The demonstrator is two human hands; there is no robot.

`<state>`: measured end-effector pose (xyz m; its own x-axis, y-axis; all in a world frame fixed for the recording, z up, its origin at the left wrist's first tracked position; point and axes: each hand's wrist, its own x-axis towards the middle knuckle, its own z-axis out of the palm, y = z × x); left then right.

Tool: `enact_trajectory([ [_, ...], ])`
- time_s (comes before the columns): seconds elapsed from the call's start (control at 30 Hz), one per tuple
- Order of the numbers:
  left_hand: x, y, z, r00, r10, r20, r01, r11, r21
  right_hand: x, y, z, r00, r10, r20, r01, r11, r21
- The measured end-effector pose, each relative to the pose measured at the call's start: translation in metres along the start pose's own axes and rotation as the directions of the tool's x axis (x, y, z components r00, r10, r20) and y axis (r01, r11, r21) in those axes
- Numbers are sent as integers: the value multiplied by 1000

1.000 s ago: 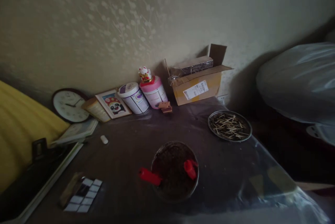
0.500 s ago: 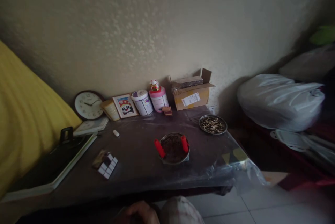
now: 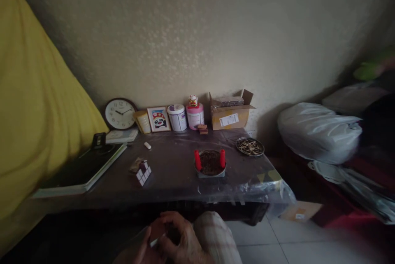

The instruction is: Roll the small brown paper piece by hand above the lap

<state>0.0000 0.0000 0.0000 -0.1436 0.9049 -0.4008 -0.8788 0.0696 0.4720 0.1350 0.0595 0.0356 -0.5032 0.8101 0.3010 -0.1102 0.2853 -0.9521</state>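
Observation:
Low in the view, over my lap, my left hand [image 3: 142,251] and my right hand [image 3: 187,240] are close together around a small matchbox [image 3: 158,230]. Its brown face and a pale edge show between the fingers. The left fingers lie along its near left side, while the right fingers curl over its top and right end. Part of the box is hidden. On the table beyond, a round tin of dark material [image 3: 211,164] carries two upright red candles [image 3: 222,159]. A round plate [image 3: 237,151] of matchsticks lies farther right.
A puzzle cube [image 3: 143,174] and a dark flat case [image 3: 77,173] are on the left of the table [image 3: 175,185]. A clock [image 3: 120,114], canisters [image 3: 178,118] and a cardboard box [image 3: 231,118] line the wall. White bags [image 3: 317,130] are at right.
My hands have risen farther into view, and the matchbox between them now shows. The camera view has shifted, and the table things appear slightly higher. The table things themselves look unmoved.

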Motion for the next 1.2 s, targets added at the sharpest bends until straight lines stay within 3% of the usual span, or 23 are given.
enact_trajectory([
  [0.07, -5, 0, 14, 997, -83, -2, 83, 994, -75, 0, -4, -1, 998, -65, 8, 65, 997, -28],
  [0.23, -12, -2, 39, 998, -16, -68, 10, 997, -79, 1, -10, -1, 985, -170, -4, 169, 984, -49],
  [0.53, -18, -8, 45, 999, 52, -11, -53, 994, -101, -2, -11, 1, 991, -129, -17, 126, 984, -126],
  [0.73, -18, -14, 50, 998, -57, 29, 61, 983, -173, -5, -6, 4, 984, -154, -85, 133, 968, -212],
  [0.83, -18, -16, 54, 993, -97, 62, 109, 968, -227, -6, -10, 3, 988, -119, -97, 93, 968, -235],
  [0.93, -20, -15, 55, 995, -64, 71, 77, 977, -201, -5, -15, 0, 997, -49, -66, 36, 983, -178],
  [1.1, -24, -5, 51, 998, 53, 23, -50, 991, -123, -1, -19, -10, 984, 141, 109, -149, 986, 70],
  [1.2, -30, -2, 51, 999, 39, 32, -36, 995, -91, 3, -14, -15, 976, 200, 90, -213, 962, 172],
])
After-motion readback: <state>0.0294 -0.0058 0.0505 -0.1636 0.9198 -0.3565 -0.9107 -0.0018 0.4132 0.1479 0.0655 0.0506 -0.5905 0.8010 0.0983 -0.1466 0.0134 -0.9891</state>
